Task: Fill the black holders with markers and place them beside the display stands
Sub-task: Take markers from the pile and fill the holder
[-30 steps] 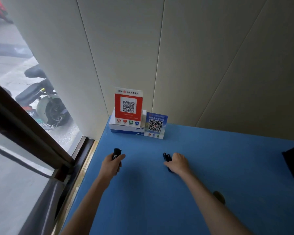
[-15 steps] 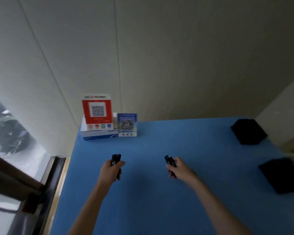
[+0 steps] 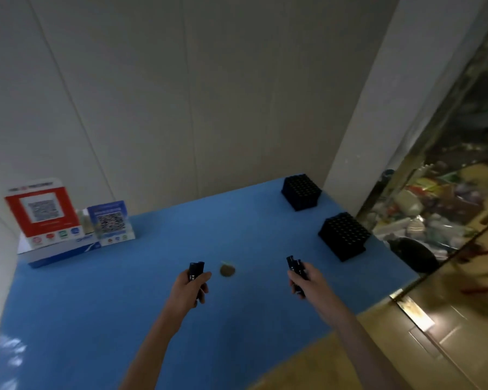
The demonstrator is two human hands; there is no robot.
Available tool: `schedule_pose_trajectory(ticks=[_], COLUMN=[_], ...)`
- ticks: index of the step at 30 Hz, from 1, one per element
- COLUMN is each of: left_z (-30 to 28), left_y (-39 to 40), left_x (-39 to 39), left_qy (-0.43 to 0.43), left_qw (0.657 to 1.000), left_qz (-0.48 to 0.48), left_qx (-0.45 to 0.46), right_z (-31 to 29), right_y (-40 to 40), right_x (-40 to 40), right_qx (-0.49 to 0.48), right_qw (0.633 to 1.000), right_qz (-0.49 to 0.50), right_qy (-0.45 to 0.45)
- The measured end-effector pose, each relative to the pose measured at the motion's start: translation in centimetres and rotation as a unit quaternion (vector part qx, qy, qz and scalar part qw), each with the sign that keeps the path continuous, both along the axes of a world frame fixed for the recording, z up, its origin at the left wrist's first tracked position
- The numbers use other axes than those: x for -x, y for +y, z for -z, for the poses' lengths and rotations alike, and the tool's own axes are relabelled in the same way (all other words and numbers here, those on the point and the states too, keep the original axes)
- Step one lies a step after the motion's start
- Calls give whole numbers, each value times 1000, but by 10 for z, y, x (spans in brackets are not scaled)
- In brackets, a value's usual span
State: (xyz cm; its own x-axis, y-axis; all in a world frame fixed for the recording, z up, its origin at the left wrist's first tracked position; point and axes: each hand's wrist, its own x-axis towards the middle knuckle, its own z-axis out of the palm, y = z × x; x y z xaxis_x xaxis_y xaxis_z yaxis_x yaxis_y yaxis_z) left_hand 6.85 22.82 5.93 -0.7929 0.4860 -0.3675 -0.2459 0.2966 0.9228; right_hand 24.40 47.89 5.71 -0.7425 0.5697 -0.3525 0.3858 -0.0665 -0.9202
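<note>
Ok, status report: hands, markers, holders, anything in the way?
Left hand and right hand each grip black markers. Two black holders unfilled, far right, away from display stands. Small brown object lies between hands.

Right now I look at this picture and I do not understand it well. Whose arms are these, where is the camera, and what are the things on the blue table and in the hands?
There is no machine here. The two bare arms belong to a person, and the camera sits on that person's head, looking forward and down, so you see the scene as they see it.

The left hand grips a couple of black markers. The right hand also grips some black markers.

On the blue table, at the far right, stand two black holders full of holes: the far holder and the near holder. No markers show in them. At the far left stand a red sign and a smaller blue sign, each with a square code, by a white and blue box. Between the hands lies a small brown round thing, too blurred to name.
</note>
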Motion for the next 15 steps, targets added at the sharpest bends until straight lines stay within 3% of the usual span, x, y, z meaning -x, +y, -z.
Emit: schedule_pose_trajectory(ticks=[5, 15], left_z=[-6, -5], left_y=[47, 137], left_x=[-70, -191], left_qy=[19, 25], left_qw=[999, 999], left_qz=[-17, -25], left_qx=[-21, 0], right_z=[0, 2], right_y=[49, 135], right_x=[-79, -215], right_qx=[0, 88], right_qw=[1000, 994], right_qz=[-3, 59], right_qy=[8, 19])
